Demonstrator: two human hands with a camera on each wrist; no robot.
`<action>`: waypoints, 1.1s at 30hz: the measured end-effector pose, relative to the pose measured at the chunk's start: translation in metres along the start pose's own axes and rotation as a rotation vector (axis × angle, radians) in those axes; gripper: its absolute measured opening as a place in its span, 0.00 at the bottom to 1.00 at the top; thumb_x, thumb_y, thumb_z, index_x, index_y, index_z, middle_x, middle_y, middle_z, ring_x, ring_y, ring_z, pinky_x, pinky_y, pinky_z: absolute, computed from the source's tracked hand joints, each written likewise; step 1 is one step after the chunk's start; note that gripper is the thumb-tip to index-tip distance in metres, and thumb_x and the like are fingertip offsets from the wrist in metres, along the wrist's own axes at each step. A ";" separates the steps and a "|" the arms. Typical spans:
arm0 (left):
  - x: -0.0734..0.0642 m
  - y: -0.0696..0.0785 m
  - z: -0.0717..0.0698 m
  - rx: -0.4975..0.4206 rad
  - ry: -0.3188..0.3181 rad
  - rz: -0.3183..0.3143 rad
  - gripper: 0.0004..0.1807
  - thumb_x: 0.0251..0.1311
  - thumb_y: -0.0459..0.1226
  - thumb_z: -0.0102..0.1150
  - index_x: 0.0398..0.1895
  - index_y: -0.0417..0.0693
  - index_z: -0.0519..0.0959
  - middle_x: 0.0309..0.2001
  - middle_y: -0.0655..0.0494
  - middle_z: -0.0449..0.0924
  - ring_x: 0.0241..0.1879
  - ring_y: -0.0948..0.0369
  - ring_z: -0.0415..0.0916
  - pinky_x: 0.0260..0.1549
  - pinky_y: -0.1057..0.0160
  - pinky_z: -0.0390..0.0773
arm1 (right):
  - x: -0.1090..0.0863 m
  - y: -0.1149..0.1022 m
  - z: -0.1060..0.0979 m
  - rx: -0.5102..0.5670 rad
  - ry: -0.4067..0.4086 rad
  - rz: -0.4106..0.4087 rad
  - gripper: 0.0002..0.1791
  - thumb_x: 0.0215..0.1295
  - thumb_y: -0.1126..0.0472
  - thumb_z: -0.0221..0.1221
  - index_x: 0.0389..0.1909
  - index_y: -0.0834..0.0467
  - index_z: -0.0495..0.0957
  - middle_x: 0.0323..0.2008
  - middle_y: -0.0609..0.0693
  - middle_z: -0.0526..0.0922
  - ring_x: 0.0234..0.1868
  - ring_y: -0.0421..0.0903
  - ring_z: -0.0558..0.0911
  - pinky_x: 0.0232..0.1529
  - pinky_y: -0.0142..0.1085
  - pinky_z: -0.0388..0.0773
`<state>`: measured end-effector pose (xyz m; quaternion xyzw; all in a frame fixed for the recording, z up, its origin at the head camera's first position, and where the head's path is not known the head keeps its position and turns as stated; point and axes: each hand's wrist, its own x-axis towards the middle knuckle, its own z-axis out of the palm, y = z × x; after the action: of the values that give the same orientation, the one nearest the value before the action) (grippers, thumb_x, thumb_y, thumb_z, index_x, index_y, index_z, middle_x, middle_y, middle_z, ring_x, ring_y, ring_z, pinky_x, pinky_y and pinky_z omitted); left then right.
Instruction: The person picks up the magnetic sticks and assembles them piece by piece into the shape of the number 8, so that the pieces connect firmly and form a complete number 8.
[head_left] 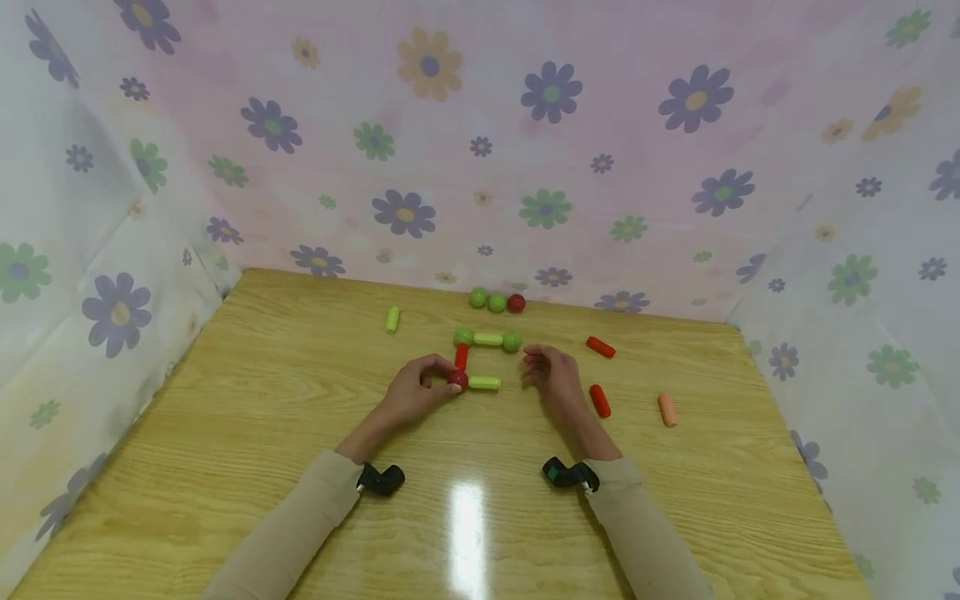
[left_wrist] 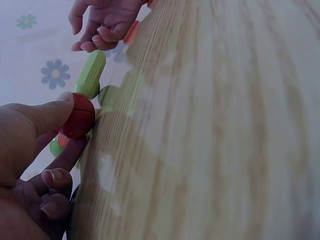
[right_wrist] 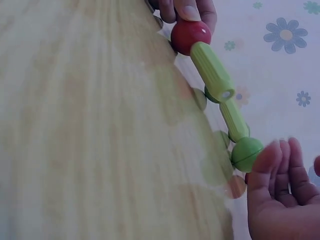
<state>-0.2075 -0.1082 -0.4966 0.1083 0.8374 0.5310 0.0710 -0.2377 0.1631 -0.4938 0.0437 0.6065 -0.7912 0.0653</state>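
My left hand (head_left: pixel 415 392) pinches a red ball (head_left: pixel 458 380) between thumb and fingers at the table. From this ball a yellow-green stick (head_left: pixel 484 383) points right, its far end free. A red stick (head_left: pixel 461 358) runs from the ball back to a green ball (head_left: pixel 464 337). Another yellow-green stick (head_left: pixel 488 340) links that one to a second green ball (head_left: pixel 512 342), forming an open-sided frame. My right hand (head_left: pixel 552 379) holds nothing, its fingers loosely bent just right of the frame. In the right wrist view, a small pale round spot marks the free tip of the stick (right_wrist: pixel 212 72).
Behind the frame, two loose green balls (head_left: pixel 497 302) and a red ball (head_left: pixel 517 303) sit in a row. A yellow-green stick (head_left: pixel 392 320) lies back left. Two red sticks (head_left: pixel 601 347) and an orange stick (head_left: pixel 667 409) lie to the right. Flowered cloth (head_left: pixel 480 167) surrounds the wooden table (head_left: pixel 300 350).
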 end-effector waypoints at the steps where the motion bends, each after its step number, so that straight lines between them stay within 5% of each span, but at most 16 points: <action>1: 0.000 0.000 0.000 0.000 0.000 0.000 0.11 0.64 0.44 0.69 0.48 0.56 0.84 0.47 0.58 0.85 0.24 0.60 0.61 0.27 0.65 0.61 | 0.002 -0.002 -0.001 0.009 0.018 -0.018 0.23 0.84 0.59 0.40 0.52 0.77 0.73 0.32 0.48 0.81 0.31 0.42 0.78 0.32 0.31 0.78; 10: 0.001 -0.001 -0.001 0.003 -0.006 0.011 0.11 0.64 0.44 0.70 0.48 0.56 0.84 0.47 0.58 0.85 0.24 0.60 0.61 0.27 0.65 0.61 | 0.026 -0.017 -0.009 -0.154 0.031 -0.213 0.25 0.85 0.56 0.40 0.54 0.76 0.74 0.37 0.47 0.80 0.40 0.48 0.78 0.45 0.38 0.78; 15: 0.001 -0.001 -0.001 0.003 -0.006 0.019 0.12 0.64 0.43 0.70 0.48 0.56 0.84 0.47 0.57 0.86 0.23 0.61 0.60 0.25 0.65 0.60 | 0.046 -0.032 -0.012 -0.364 -0.061 -0.231 0.22 0.83 0.61 0.43 0.60 0.76 0.73 0.55 0.62 0.78 0.56 0.61 0.74 0.61 0.52 0.73; 19: 0.001 -0.002 -0.001 0.004 -0.008 0.022 0.12 0.64 0.43 0.70 0.48 0.56 0.84 0.47 0.57 0.86 0.23 0.61 0.60 0.25 0.66 0.60 | 0.047 -0.055 -0.005 -0.501 -0.138 -0.283 0.19 0.81 0.67 0.45 0.62 0.76 0.72 0.65 0.71 0.71 0.63 0.71 0.67 0.65 0.62 0.65; 21: 0.001 -0.002 -0.001 0.004 -0.011 0.022 0.12 0.64 0.43 0.70 0.49 0.56 0.84 0.47 0.57 0.85 0.23 0.61 0.61 0.26 0.65 0.60 | 0.047 -0.065 0.001 -0.550 -0.146 -0.324 0.19 0.80 0.69 0.45 0.62 0.75 0.72 0.66 0.71 0.71 0.63 0.72 0.67 0.64 0.60 0.66; 24: 0.001 -0.003 0.000 0.006 -0.015 0.018 0.12 0.64 0.43 0.70 0.49 0.57 0.84 0.47 0.58 0.85 0.23 0.61 0.61 0.26 0.66 0.61 | 0.050 -0.073 0.006 -0.604 -0.136 -0.374 0.18 0.78 0.71 0.45 0.62 0.74 0.74 0.65 0.68 0.74 0.42 0.58 0.76 0.46 0.44 0.74; 26: 0.001 -0.003 -0.001 0.004 -0.017 0.020 0.12 0.64 0.43 0.69 0.49 0.57 0.84 0.47 0.58 0.85 0.23 0.61 0.60 0.26 0.66 0.61 | 0.058 -0.073 0.007 -0.626 -0.140 -0.390 0.18 0.78 0.72 0.45 0.62 0.74 0.75 0.65 0.67 0.74 0.30 0.51 0.71 0.32 0.36 0.69; 28: 0.001 -0.004 -0.001 0.005 -0.017 0.025 0.12 0.64 0.43 0.69 0.49 0.56 0.84 0.47 0.58 0.85 0.22 0.62 0.60 0.25 0.66 0.60 | 0.068 -0.070 0.006 -0.640 -0.161 -0.396 0.18 0.79 0.71 0.44 0.62 0.72 0.75 0.65 0.66 0.74 0.29 0.48 0.69 0.28 0.36 0.63; 31: 0.002 -0.004 -0.001 0.003 -0.017 0.035 0.12 0.64 0.43 0.69 0.49 0.56 0.84 0.47 0.57 0.85 0.21 0.62 0.60 0.24 0.66 0.60 | 0.084 -0.061 0.003 -0.657 -0.203 -0.395 0.19 0.79 0.71 0.43 0.63 0.71 0.74 0.66 0.66 0.72 0.48 0.61 0.75 0.42 0.43 0.70; 33: 0.002 -0.005 -0.001 0.006 -0.018 0.038 0.12 0.64 0.43 0.69 0.49 0.56 0.84 0.47 0.57 0.85 0.22 0.62 0.60 0.25 0.66 0.60 | 0.092 -0.056 0.003 -0.681 -0.228 -0.388 0.19 0.79 0.71 0.44 0.64 0.71 0.74 0.68 0.66 0.70 0.64 0.64 0.69 0.56 0.50 0.69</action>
<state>-0.2104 -0.1107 -0.5002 0.1289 0.8360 0.5290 0.0681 -0.3370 0.1704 -0.4533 -0.1837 0.8196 -0.5426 -0.0075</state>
